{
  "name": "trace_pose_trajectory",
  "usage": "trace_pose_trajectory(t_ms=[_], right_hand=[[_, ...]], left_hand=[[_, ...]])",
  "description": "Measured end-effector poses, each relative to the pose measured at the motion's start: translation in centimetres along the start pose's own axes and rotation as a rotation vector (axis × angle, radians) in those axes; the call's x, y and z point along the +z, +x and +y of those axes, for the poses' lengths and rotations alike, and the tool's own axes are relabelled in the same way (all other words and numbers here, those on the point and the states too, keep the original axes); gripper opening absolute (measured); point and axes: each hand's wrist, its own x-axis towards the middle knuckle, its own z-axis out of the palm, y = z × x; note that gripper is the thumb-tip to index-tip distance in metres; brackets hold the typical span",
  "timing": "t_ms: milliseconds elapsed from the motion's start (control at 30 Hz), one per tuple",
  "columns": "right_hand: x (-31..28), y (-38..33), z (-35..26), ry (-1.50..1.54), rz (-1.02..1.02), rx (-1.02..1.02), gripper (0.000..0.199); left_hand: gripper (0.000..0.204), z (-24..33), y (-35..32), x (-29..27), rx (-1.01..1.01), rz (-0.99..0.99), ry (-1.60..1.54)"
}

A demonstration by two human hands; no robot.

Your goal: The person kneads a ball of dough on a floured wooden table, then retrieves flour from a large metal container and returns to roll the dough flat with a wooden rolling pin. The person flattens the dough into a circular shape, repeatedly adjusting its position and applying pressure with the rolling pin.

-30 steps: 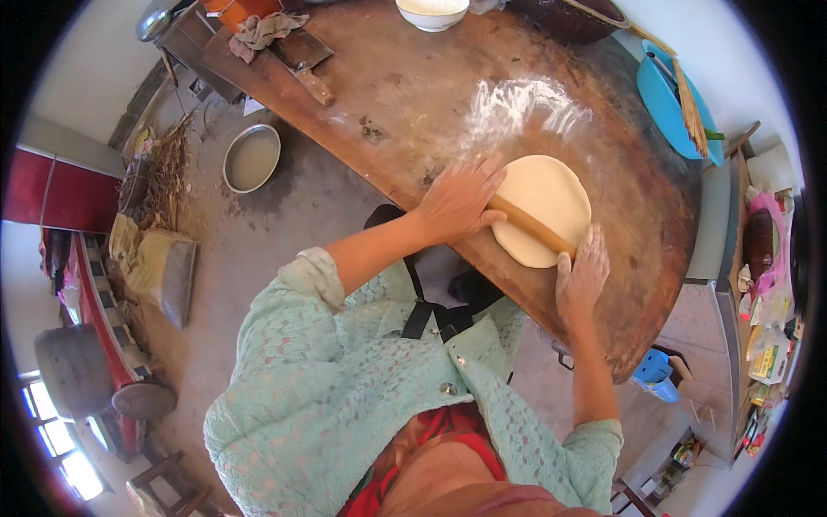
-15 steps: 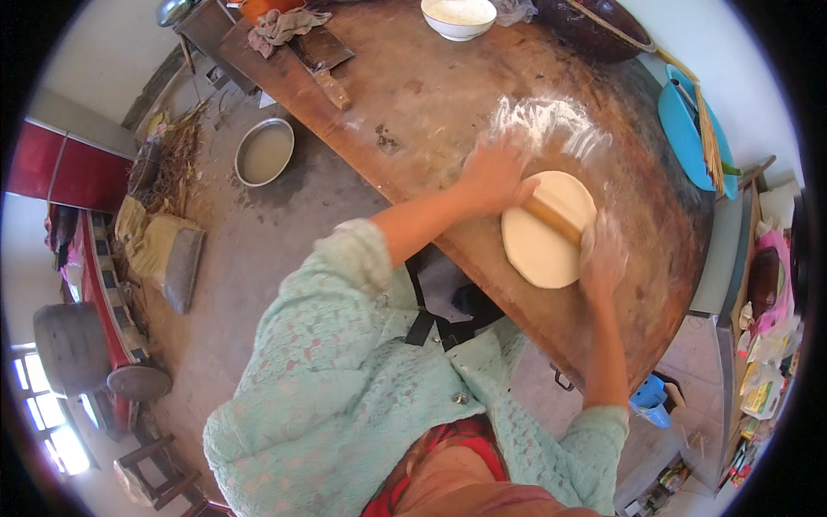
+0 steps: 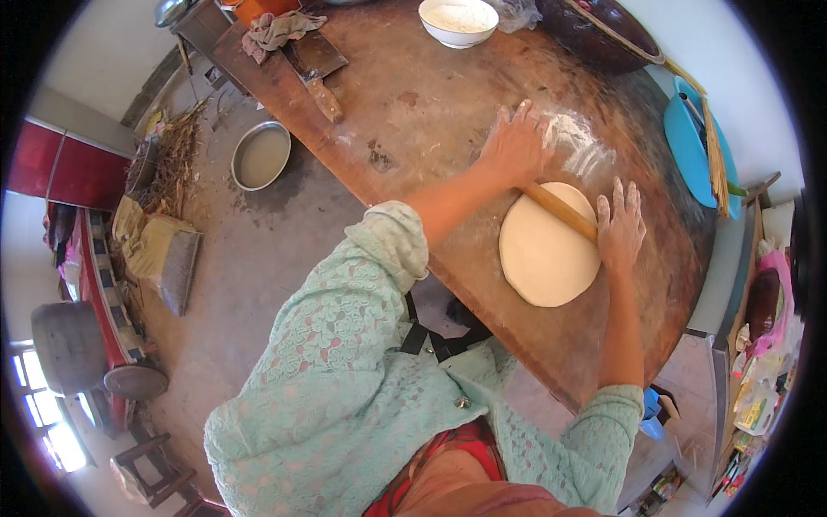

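Observation:
A round, flat sheet of pale dough [image 3: 544, 258] lies on the brown wooden table. Across its far part rests a short wooden rolling pin [image 3: 562, 212], slanting down to the right. My left hand [image 3: 517, 146] lies over the pin's upper left end, palm down with fingers stretched forward. At the other end, my right hand [image 3: 620, 226] presses flat on the pin, its floury fingers spread. Both palms hide the pin's ends. Just beyond the hands, loose white flour [image 3: 579, 145] is smeared on the tabletop.
A cleaver [image 3: 324, 96] and a crumpled cloth [image 3: 277, 34] lie at the table's far left. Toward the back stand a white bowl of flour [image 3: 457, 21] and a dark basin [image 3: 633, 53]. A blue basin [image 3: 685, 142] is at right; a metal pan [image 3: 262, 155] sits on the floor.
The rolling pin has rolled from the dough's middle toward its far edge. Both hands have moved forward with it, and their fingers now reach out straighter.

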Motion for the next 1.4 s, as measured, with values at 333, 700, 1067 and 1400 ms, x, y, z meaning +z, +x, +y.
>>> trace_pose_trajectory(t_ms=[333,700,1067,1400], right_hand=[[-0.7,-11.3,-0.9,0.04,0.035,-0.181,0.059],[-0.2,-1.7,-0.5,-0.039,-0.099,-0.077,0.051],[0.2,-2.5,-0.5,-0.039,-0.138,-0.078,0.052],[1.3,-3.8,0.3,-0.008,-0.042,-0.117,0.053]], left_hand=[[0.059,0.8,-9.7,-5.1,0.109,-0.208,-0.184],[0.073,-1.2,0.5,-0.2,-0.099,-0.144,-0.161],[0.077,-12.0,-3.1,-1.2,-0.344,-0.137,0.027],[0.065,-7.1,-11.4,-5.9,-0.219,0.084,0.054]])
